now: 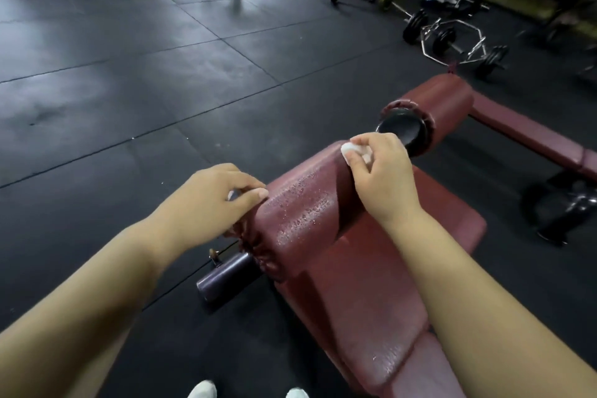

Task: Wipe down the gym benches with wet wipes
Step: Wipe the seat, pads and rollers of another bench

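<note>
At centre frame we press a crumpled white wet wipe (350,149) onto the far end of the maroon roller pad (303,207), our right hand (382,171) pinching it between thumb and curled fingers. Our left hand (214,194) grips the pad's near end, fingers curled. Droplets bead on the pad; the bench seat (365,284) lies below, a hex bar (454,42) upper right.

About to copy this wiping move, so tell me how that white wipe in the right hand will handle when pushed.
The wipe is bunched small in the right hand, so probably soft and floppy. The roller pad shows droplets, so it may slide easily.
</note>
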### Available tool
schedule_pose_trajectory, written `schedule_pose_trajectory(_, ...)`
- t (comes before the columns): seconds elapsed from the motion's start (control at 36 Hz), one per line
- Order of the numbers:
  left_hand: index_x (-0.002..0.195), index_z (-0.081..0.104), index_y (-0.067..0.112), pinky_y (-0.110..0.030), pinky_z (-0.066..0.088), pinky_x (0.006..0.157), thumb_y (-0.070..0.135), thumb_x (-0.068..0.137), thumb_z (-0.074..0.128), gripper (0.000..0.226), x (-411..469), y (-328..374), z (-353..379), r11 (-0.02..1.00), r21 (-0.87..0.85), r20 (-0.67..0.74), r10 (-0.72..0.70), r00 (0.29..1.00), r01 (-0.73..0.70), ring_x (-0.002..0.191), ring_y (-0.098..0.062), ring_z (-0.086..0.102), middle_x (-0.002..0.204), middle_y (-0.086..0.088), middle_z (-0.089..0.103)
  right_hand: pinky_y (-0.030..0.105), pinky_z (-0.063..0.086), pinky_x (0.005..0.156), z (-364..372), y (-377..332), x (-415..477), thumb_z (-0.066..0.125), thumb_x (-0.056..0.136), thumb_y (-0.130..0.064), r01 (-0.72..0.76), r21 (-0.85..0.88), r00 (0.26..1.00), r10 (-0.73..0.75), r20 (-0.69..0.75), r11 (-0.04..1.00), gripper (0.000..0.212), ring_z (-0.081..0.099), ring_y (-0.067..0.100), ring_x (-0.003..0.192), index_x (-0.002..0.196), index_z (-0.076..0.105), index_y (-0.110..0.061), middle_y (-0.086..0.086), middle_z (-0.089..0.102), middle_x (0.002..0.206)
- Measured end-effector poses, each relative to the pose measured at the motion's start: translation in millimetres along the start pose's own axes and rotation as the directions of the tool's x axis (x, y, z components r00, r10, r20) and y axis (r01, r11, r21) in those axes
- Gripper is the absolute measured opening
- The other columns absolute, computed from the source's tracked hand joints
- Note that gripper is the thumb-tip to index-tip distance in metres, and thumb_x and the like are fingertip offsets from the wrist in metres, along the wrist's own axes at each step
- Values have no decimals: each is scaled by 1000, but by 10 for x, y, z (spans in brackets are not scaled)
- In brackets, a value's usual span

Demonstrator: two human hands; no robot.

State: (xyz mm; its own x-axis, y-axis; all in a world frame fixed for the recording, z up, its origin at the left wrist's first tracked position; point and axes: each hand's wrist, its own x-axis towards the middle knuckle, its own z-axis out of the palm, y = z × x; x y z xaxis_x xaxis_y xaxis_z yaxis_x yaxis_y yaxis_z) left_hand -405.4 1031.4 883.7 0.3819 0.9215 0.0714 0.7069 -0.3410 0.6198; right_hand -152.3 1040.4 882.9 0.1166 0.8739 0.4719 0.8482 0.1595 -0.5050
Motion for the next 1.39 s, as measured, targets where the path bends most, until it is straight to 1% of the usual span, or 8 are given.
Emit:
schedule_pose_trajectory(0.25, 118, 62, 38, -19, 37, 85, 55, 82, 53, 41, 60, -220, -77, 991, -55, 172, 133, 976, -126, 96, 1, 52, 100, 21, 53, 31, 44, 80, 7, -346, -90, 60, 88, -29, -306, -25, 951, 305, -43, 952, 15, 57, 16, 91, 97, 56, -18, -4, 63, 97)
schedule_pose_trajectory(0.61, 128, 49, 46, -12, 37, 79, 80, 49, 61, 86, 66, -400, -53, 971, -136, 290, 230, 929, -198, 100, 12, 41, 105, 27, 39, 13, 35, 74, 144, -682, -689, 58, 89, -30, 246, -38, 943, -230, 242, 969, 21, 50, 9, 80, 95, 64, -12, -2, 58, 85)
schedule_pose_trajectory(0.83, 133, 45, 44, -18, 40, 88, 84, 59, 49, 84, 1, -374, 54, 975, -98, 237, 218, 947, -200, 106, 6, 42, 110, 26, 36, 20, 39, 80, 113, -129, -201, 64, 91, -24, -123, -30, 986, 119, -117, 992, 13, 54, 14, 86, 94, 62, -11, -1, 60, 91)
schedule_pose_trajectory(0.97, 133, 46, 43, -10, 34, 87, 79, 62, 56, 80, 1, -392, 77, 979, -143, 251, 180, 951, -147, 109, 7, 40, 113, 28, 36, 17, 40, 78, 136, -188, -235, 62, 91, -27, -189, 10, 969, 188, -159, 982, 15, 52, 10, 84, 90, 60, -12, -2, 59, 90)
schedule_pose_trajectory(1.08, 133, 47, 40, -12, 36, 86, 73, 64, 51, 76, -1, -425, 97, 974, -215, 290, 139, 947, -77, 107, 9, 43, 115, 29, 41, 17, 41, 76, 230, -580, -707, 66, 89, -19, 54, 47, 998, -52, -47, 997, 10, 54, 13, 80, 89, 64, -9, 0, 60, 84)
schedule_pose_trajectory(1.22, 132, 49, 39, -24, 36, 102, 72, 76, 51, 65, -25, -462, 112, 968, -236, 299, 155, 942, -84, 114, 4, 47, 118, 26, 53, 31, 48, 77, 176, -606, -861, 64, 87, -6, 433, 102, 896, -440, 59, 896, 12, 59, 22, 81, 99, 68, -6, 7, 64, 86)
schedule_pose_trajectory(1.31, 132, 46, 45, -23, 35, 101, 56, 82, 55, 51, -44, -444, 92, 968, -233, 296, 161, 941, -93, 116, 2, 48, 121, 24, 55, 22, 43, 76, 53, -393, -592, 66, 88, -16, 142, 14, 985, -140, -101, 990, 7, 55, 15, 80, 89, 66, -9, 1, 61, 84)
schedule_pose_trajectory(1.39, 135, 41, 46, -22, 35, 98, 69, 76, 53, 65, -50, -400, 53, 977, -150, 282, 192, 940, -154, 115, 2, 46, 123, 22, 53, 24, 44, 79, -41, -111, -362, 62, 91, -32, -225, 24, 951, 225, -213, 974, 18, 53, 9, 81, 85, 60, -16, -2, 59, 87)
